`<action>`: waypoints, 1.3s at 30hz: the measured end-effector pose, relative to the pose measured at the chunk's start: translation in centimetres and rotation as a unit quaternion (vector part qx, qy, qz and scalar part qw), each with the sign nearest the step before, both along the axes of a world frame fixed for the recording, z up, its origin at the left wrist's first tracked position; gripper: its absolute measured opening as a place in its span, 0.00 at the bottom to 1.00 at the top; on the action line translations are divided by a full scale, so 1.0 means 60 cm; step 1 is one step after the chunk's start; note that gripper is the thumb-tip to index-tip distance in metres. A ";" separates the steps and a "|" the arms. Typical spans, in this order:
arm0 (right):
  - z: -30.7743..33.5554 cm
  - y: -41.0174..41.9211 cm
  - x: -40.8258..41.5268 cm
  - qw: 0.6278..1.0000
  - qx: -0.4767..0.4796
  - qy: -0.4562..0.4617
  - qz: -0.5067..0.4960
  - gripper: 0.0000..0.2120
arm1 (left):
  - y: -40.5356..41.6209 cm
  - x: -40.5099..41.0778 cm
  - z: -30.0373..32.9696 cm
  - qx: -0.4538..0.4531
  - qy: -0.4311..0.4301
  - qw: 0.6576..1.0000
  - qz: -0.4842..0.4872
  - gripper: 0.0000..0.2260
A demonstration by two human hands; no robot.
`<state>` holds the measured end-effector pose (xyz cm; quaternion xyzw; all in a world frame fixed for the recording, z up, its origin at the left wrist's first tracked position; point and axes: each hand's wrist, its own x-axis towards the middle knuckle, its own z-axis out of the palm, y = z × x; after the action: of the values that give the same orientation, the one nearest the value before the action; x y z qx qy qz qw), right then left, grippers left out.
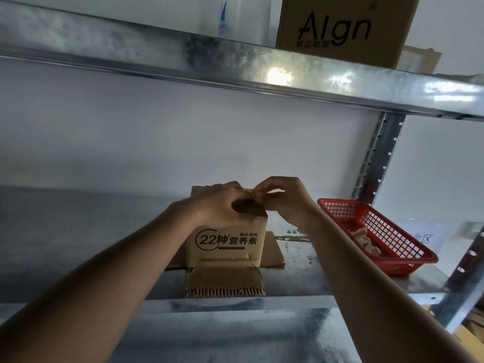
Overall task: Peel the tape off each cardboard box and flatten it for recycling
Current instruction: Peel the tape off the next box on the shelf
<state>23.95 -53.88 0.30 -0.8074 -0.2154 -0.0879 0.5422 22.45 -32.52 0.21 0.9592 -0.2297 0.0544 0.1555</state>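
Box: a small brown cardboard box (227,242) with printed lettering stands upright on the metal shelf (78,231), near its front edge; its bottom flaps are splayed open, one lying toward the camera and others to the sides.
Left hand: the left hand (222,203) sits on the box's top, fingers curled over the upper edge, its grip closed on the box.
Right hand: the right hand (282,197) is at the box's top right corner, thumb and fingers pinched together on something small there; it looks like tape (255,196), though the piece is too small to tell for sure.
Basket: a red plastic basket (408,254) with mesh walls stands on the same shelf, to the right of the box and apart from it.
Basket contents: a crumpled pale wad (366,241) lies inside.
Upper shelf: a larger cardboard box (345,27) with dark lettering stands on the upper shelf (235,61), with more cardboard behind it.
Label: a white paper sign (421,238) lies behind the basket.
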 end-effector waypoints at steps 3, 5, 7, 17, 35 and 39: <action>-0.013 0.003 0.000 0.996 -0.005 -0.025 -0.082 0.09 | 0.005 0.000 0.001 0.021 -0.014 1.000 -0.004 0.34; -0.024 0.000 0.000 0.991 0.069 0.001 -0.115 0.09 | 0.013 0.000 0.000 0.030 -0.027 0.999 -0.013 0.35; -0.037 -0.001 -0.004 0.984 0.107 0.025 -0.140 0.09 | 0.021 0.002 0.000 0.040 -0.045 0.998 -0.026 0.35; -0.081 0.012 -0.023 0.987 0.108 0.101 -0.067 0.07 | 0.019 0.008 -0.008 0.108 -0.094 0.989 -0.038 0.49; -0.066 -0.028 -0.050 0.961 -0.025 -0.007 -0.277 0.06 | -0.029 0.038 -0.002 0.111 -0.110 0.987 -0.041 0.46; -0.057 -0.068 -0.053 0.946 0.009 -0.050 -0.320 0.13 | -0.093 0.036 0.002 0.100 -0.122 0.986 -0.056 0.44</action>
<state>20.78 -57.93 -3.12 -0.8238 0.0280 -0.2988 0.4810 24.62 -38.10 0.31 0.9418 -0.3045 0.1388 0.0325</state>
